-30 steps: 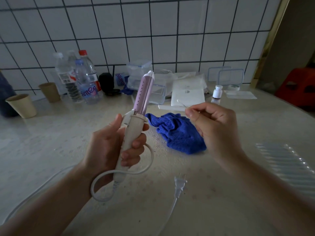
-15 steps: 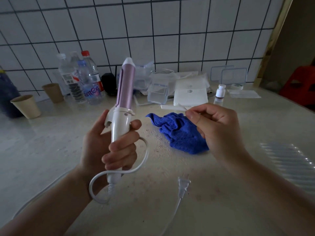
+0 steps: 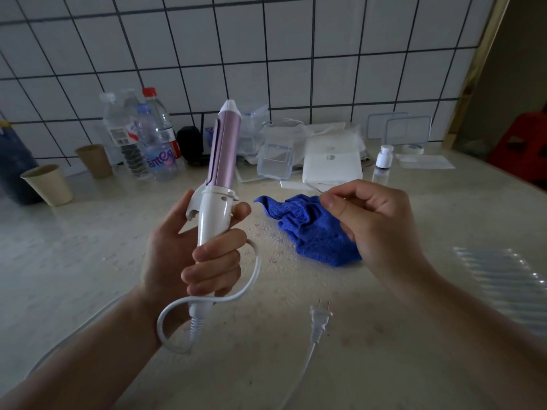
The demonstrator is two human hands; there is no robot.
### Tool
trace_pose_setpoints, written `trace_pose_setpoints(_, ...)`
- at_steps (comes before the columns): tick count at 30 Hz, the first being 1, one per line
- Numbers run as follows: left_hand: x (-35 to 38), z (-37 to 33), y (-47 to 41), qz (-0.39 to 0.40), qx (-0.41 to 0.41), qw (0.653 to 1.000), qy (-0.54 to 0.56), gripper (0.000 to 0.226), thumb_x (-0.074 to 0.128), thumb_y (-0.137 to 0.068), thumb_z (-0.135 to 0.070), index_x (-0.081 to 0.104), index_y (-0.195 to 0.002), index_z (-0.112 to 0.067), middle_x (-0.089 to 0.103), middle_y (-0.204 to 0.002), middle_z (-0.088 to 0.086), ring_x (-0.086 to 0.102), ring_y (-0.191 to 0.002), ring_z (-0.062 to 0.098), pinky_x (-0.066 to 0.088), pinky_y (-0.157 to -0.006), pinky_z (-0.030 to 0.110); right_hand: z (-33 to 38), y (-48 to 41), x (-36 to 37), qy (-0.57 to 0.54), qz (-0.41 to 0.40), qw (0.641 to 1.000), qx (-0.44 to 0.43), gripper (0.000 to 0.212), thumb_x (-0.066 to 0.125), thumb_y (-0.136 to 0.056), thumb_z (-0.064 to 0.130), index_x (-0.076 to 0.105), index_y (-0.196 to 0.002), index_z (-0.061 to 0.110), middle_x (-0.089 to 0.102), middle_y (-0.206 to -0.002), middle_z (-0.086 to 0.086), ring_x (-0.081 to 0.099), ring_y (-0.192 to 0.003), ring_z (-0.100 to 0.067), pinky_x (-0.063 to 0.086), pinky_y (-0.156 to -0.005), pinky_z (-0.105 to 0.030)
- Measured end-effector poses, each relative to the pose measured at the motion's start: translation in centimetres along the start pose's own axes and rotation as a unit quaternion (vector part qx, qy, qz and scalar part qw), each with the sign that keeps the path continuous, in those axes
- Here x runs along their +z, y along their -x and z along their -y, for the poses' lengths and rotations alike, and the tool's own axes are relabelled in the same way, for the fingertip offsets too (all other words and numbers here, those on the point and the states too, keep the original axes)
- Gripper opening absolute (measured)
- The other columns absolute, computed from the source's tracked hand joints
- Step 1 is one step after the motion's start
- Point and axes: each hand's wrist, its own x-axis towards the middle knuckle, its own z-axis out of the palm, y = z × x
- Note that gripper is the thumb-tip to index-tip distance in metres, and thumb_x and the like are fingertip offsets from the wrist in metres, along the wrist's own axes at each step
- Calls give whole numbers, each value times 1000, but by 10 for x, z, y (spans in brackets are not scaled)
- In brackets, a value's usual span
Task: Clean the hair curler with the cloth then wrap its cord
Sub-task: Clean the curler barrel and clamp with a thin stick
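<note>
My left hand (image 3: 189, 250) grips the white handle of the hair curler (image 3: 220, 161), which stands almost upright with its pink barrel pointing up. Its white cord (image 3: 251, 279) loops out below my fist and runs off to the lower left. The cord's plug (image 3: 320, 318) lies loose on the counter, prongs pointing away from me. My right hand (image 3: 376, 220) is closed, pinching a thin white stick, like a cotton swab (image 3: 314, 188), between thumb and forefinger. The crumpled blue cloth (image 3: 310, 229) lies on the counter just under and left of that hand, untouched.
Along the tiled wall stand two paper cups (image 3: 48, 184), several water bottles (image 3: 154, 137), a black object (image 3: 189, 140), clear plastic boxes (image 3: 275, 158), a white packet (image 3: 331, 167) and a small white bottle (image 3: 384, 156). A ribbed clear sheet (image 3: 509, 279) lies at the right.
My left hand turned the curler from leaning right to nearly upright and rotated the barrel. My right hand stayed closed on the thin stick, shifting little.
</note>
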Motion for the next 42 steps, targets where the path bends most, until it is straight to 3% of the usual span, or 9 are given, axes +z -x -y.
trace_pose_setpoints(8,2,-1,1,-7,7,1000,10,76,3,-95,-72,41,-107,-7,26,-55,-3,19,-32,4,22,-29,19,0,1,1,2,11,1000,1,20,74,-93,17,80,-77,27,58,-45,16,47,-42,-1,37,-48,-13)
trace_pose_setpoints(16,-2,0,2,-10,14,999,-37,72,13,-97,-70,39,-121,-7,36,-65,2,27,-38,8,25,-34,21,1,1,2,18,5,1000,4,22,73,-97,12,80,-83,27,61,-49,22,55,-44,4,37,-49,-4)
trace_pose_setpoints(19,-4,1,3,-26,28,997,-70,66,20,-102,-62,39,-125,-4,43,-71,6,38,-49,12,39,-44,26,1,-1,1,43,-5,999,1,26,68,-101,19,80,-81,31,60,-51,21,51,-48,2,39,-54,-10)
trace_pose_setpoints(22,-3,2,2,-37,23,993,-106,61,27,-104,-53,42,-129,1,50,-77,11,38,-51,13,40,-45,26,-1,-2,0,29,8,999,25,28,63,-102,28,77,-77,30,44,-48,13,35,-47,-10,30,-49,-25)
trace_pose_setpoints(26,-5,5,2,-49,6,989,-139,54,46,-106,-43,46,-133,4,47,-79,12,38,-51,14,41,-45,27,3,-3,-2,-21,41,998,43,19,60,-93,26,70,-77,25,43,-46,15,30,-41,-4,27,-45,-19)
trace_pose_setpoints(29,-9,7,4,-96,17,973,-209,55,57,-100,-47,54,-130,-1,48,-75,10,43,-46,11,43,-40,23,7,-2,-4,-28,50,998,10,12,62,-92,16,70,-82,19,56,-51,16,40,-42,1,33,-46,-10)
trace_pose_setpoints(34,-9,15,0,-203,54,927,-311,61,54,-94,-48,54,-126,4,47,-69,11,39,-40,13,38,-37,19,5,0,-2,4,38,999,-38,10,72,-88,11,75,-79,15,65,-58,10,49,-51,-1,40,-56,-12)
trace_pose_setpoints(39,-4,24,-4,-245,84,866,-427,68,57,-89,-48,46,-121,11,53,-68,12,38,-38,16,37,-37,20,2,3,2,55,9,998,-35,21,74,-91,5,74,-76,19,59,-51,1,44,-49,-7,37,-51,-15)
trace_pose_setpoints(42,-1,25,-4,-254,80,866,-424,63,55,-90,-46,49,-121,9,54,-67,10,37,-40,16,36,-37,20,2,0,-3,63,-19,997,-44,19,74,-91,9,73,-75,19,57,-52,-8,42,-47,-9,35,-49,-15)
